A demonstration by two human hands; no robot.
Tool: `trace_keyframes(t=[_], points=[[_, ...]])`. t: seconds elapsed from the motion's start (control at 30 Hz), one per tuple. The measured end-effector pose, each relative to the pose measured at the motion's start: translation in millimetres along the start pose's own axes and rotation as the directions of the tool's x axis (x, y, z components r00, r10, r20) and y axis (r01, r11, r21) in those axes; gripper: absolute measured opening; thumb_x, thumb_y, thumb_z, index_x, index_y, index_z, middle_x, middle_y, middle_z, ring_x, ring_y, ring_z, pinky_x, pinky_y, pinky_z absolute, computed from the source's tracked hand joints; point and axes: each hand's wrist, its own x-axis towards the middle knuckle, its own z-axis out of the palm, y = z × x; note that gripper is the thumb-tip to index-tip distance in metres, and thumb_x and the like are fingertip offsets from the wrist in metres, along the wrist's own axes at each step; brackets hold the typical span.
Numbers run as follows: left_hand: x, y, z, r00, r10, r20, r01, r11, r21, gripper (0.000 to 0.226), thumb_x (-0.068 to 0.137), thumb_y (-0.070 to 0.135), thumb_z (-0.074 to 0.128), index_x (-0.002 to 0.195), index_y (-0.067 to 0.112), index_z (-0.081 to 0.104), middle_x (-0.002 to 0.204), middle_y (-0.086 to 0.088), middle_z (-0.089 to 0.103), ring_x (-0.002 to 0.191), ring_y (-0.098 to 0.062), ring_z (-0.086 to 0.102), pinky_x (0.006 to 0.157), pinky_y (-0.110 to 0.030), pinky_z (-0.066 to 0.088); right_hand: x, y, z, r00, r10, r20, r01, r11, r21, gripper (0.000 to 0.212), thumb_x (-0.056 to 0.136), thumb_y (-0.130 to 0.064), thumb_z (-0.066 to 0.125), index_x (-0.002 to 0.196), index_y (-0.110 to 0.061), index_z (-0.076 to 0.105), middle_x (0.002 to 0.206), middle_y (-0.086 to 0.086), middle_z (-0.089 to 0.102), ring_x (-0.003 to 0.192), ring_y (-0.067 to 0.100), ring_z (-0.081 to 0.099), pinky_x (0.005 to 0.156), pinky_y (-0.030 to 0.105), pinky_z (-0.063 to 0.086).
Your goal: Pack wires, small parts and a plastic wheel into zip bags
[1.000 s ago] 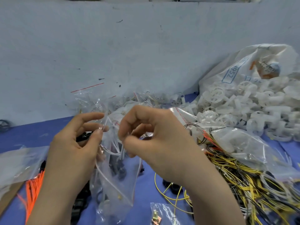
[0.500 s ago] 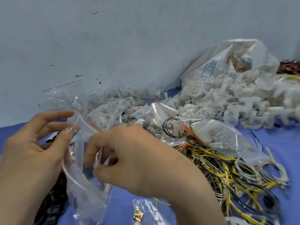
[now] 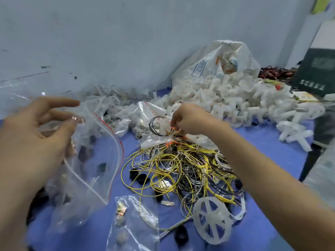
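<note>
On the blue table (image 3: 272,147), against a pale wall, lies a tangle of yellow, black and white wires (image 3: 183,167). Left hand (image 3: 34,142) at the near left holds up a clear zip bag (image 3: 90,160) with a red strip along its mouth; thumb and fingers pinch the top edge, index finger stretched out straight. Bag mouth gapes open toward the right; dark small parts show blurred through the plastic. Right hand (image 3: 188,118) reaches out over the far edge of the wire pile, fingers curled and pinching at a black wire coil (image 3: 159,125) with orange ends that rests on another clear bag (image 3: 155,138). Exact hold on the coil is blurred.

A white spoked plastic wheel (image 3: 212,220) stands tilted at the near edge of the wire pile, touching the wires. A second small zip bag (image 3: 134,225) lies flat in front, just left of the wheel, with a few small metal pieces inside. Black rings (image 3: 137,176) sit under the near-left loops of wire. Behind, a heap of white plastic wheels (image 3: 235,102) spills from a large printed bag (image 3: 217,60). More filled clear bags are heaped by the wall at centre.
</note>
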Motion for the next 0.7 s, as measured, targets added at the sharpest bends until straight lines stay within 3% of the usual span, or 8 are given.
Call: trace_keyframes(t=[0.07, 0.17, 0.27, 0.47, 0.6, 0.7], points=[[-4, 4, 11, 1.0, 0.001, 0.014, 0.0, 0.999, -0.035, 0.026, 0.074, 0.04, 0.067, 0.098, 0.049, 0.063, 0.09, 0.014, 0.07, 0.059, 0.002, 0.065, 0.054, -0.009, 0.05, 11, 37, 26, 0.998, 0.015, 0.06, -0.003, 0.982, -0.187, 0.03, 0.09, 0.001, 0.05, 0.108, -0.012, 0.07, 0.11, 0.008, 0.069, 0.098, 0.022, 0.063, 0.083, 0.027, 0.049], [-14, 13, 23, 0.998, 0.046, -0.047, -0.048, 0.999, -0.024, 0.036, 0.09, 0.014, 0.065, 0.097, 0.05, 0.063, 0.088, 0.012, 0.068, 0.051, -0.002, 0.063, 0.046, -0.019, 0.051, 20, 72, 42, 1.0, 0.006, 0.03, 0.003, 0.964, -0.265, 0.033, 0.09, 0.0, 0.052, 0.112, -0.017, 0.069, 0.112, 0.007, 0.069, 0.101, 0.024, 0.062, 0.087, 0.029, 0.048], [-17, 22, 29, 0.997, 0.061, -0.036, -0.062, 0.997, -0.037, 0.041, 0.091, 0.008, 0.062, 0.092, 0.049, 0.064, 0.086, 0.007, 0.066, 0.038, -0.007, 0.057, 0.038, -0.019, 0.045, 29, 82, 46, 0.999, -0.009, -0.032, -0.003, 0.935, -0.355, 0.031, 0.088, 0.0, 0.052, 0.107, -0.017, 0.071, 0.105, 0.009, 0.069, 0.095, 0.028, 0.063, 0.089, 0.039, 0.051], [-22, 30, 40, 0.999, 0.038, -0.005, -0.038, 0.998, -0.047, 0.037, 0.091, 0.004, 0.06, 0.089, 0.04, 0.064, 0.081, 0.008, 0.064, 0.033, -0.009, 0.053, 0.036, -0.013, 0.037, 31, 85, 60, 0.996, -0.077, -0.035, 0.049, 0.864, -0.501, 0.026, 0.092, -0.011, 0.055, 0.113, -0.016, 0.068, 0.106, 0.007, 0.06, 0.099, 0.029, 0.057, 0.083, 0.038, 0.05], [-24, 36, 39, 0.999, 0.04, 0.019, -0.04, 0.998, -0.042, 0.033, 0.091, 0.003, 0.06, 0.092, 0.035, 0.065, 0.084, 0.003, 0.065, 0.034, -0.01, 0.052, 0.041, -0.016, 0.04, 29, 83, 40, 0.993, -0.062, -0.104, 0.028, 0.953, -0.301, 0.021, 0.092, -0.02, 0.058, 0.108, -0.015, 0.072, 0.096, 0.008, 0.067, 0.087, 0.025, 0.061, 0.075, 0.034, 0.049], [-22, 35, 37, 1.0, 0.018, 0.007, -0.017, 0.998, -0.059, 0.03, 0.091, 0.003, 0.06, 0.093, 0.033, 0.065, 0.083, 0.004, 0.066, 0.034, -0.01, 0.052, 0.042, -0.018, 0.041, 23, 84, 15, 0.982, 0.01, -0.187, 0.005, 0.997, 0.081, 0.018, 0.09, -0.015, 0.061, 0.102, -0.007, 0.072, 0.088, 0.009, 0.07, 0.068, 0.017, 0.059, 0.067, 0.03, 0.052]])
